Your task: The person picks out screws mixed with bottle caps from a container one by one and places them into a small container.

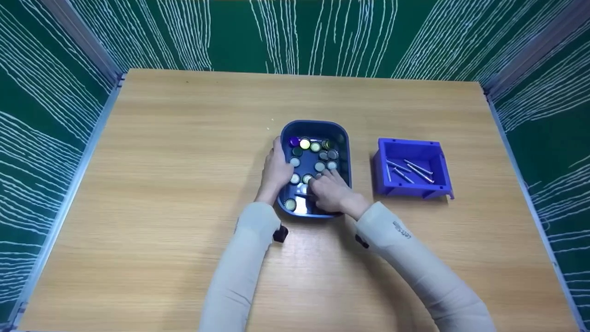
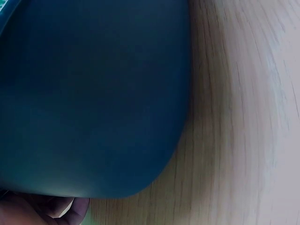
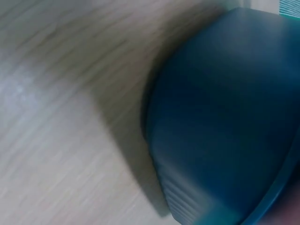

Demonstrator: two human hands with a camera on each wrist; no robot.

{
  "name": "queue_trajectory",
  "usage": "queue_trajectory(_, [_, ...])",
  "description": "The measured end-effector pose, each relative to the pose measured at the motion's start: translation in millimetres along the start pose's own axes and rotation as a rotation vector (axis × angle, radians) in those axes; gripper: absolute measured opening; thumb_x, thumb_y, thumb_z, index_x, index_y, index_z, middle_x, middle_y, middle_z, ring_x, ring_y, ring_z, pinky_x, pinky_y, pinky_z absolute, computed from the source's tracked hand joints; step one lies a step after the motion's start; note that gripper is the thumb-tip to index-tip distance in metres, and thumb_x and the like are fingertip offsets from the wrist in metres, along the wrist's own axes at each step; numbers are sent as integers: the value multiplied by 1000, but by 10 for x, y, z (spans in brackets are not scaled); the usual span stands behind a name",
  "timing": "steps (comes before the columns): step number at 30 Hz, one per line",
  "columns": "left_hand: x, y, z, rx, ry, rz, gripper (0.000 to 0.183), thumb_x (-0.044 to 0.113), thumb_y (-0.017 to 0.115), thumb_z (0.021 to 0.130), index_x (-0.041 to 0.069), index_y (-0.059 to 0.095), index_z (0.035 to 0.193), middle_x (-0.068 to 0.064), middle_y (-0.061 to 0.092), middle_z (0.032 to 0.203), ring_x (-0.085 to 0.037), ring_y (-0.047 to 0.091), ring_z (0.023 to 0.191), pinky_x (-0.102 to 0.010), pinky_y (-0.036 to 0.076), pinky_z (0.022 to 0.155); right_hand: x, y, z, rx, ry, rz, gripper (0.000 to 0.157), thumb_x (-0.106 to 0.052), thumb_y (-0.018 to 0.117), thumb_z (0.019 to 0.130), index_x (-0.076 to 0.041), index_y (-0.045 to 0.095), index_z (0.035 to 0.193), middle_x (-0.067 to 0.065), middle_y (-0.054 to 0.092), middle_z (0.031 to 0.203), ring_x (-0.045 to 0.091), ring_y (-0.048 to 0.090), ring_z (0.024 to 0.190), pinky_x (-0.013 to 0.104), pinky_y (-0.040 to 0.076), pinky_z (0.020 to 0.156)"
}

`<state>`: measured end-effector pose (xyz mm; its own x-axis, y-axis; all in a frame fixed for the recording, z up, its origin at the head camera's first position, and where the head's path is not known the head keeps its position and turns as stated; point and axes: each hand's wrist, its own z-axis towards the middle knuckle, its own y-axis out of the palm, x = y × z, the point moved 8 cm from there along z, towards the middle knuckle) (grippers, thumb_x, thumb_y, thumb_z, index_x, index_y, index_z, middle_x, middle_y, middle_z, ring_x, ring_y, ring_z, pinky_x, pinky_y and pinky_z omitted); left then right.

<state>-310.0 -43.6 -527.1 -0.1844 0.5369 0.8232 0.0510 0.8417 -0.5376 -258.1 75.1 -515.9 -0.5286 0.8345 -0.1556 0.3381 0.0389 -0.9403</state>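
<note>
A dark blue tub [image 1: 346, 159] stands mid-table and holds several round bottle caps [image 1: 315, 146], mostly pale or silver, one purple. My left hand [image 1: 277, 169] grips the tub's left side, the thumb over the rim. In the left wrist view, the tub's outer wall [image 2: 93, 98] fills much of the frame, with fingers [image 2: 77, 211] at its lower edge. My right hand [image 1: 331, 191] reaches into the tub's near right part, fingertips down among the caps; I cannot tell whether it pinches one. The right wrist view mostly shows the tub's outside [image 3: 225, 103].
To the right of the tub stands a blue-purple bin [image 1: 385, 186] with several long metal screws or bolts [image 1: 419, 173] in it. The wooden table [image 1: 161, 184] is bounded by green walls [image 1: 230, 37] with white streaks at the back and sides.
</note>
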Motion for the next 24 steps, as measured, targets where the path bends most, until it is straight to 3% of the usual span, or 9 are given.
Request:
queue_trajectory(3, [0,10,-1,-3,-1,-10,77,-1,55,87,13,22,155,-20,47,146,-34,47,134,-50,38,113,-17,4,-16,20,-16,-6,17,-11,64,87,-1,62,99,20,68,104,39,55,108,54,40,99])
queue_trajectory(9, [-4,6,4,4,-2,-15,76,-2,55,87,14,23,155,-20,48,145,-35,48,133,-50,38,113,-20,-117,-46,168,-59,49,12,-13,58,93,-2,61,93,17,69,92,38,61,93,50,47,84])
queue_trajectory(14, [-5,2,-1,-1,-12,-12,77,-1,55,88,13,22,155,-21,47,147,-36,47,135,-51,37,114,61,-160,-63,170,-32,182,14,-17,56,98,-4,59,94,13,66,88,34,65,85,49,52,72])
queue_trajectory(18, [-10,8,3,-5,-19,-15,77,0,55,89,12,21,156,-21,44,149,-37,45,137,-52,36,114,143,-207,-82,168,-13,301,13,-16,54,99,-4,60,99,12,68,89,30,66,84,48,53,73])
queue_trajectory(24, [-18,14,12,6,11,-9,75,0,55,88,12,23,154,-21,47,146,-36,47,134,-51,38,112,203,-405,-155,257,-42,409,14,-13,55,98,0,60,103,14,68,88,27,65,81,46,54,74])
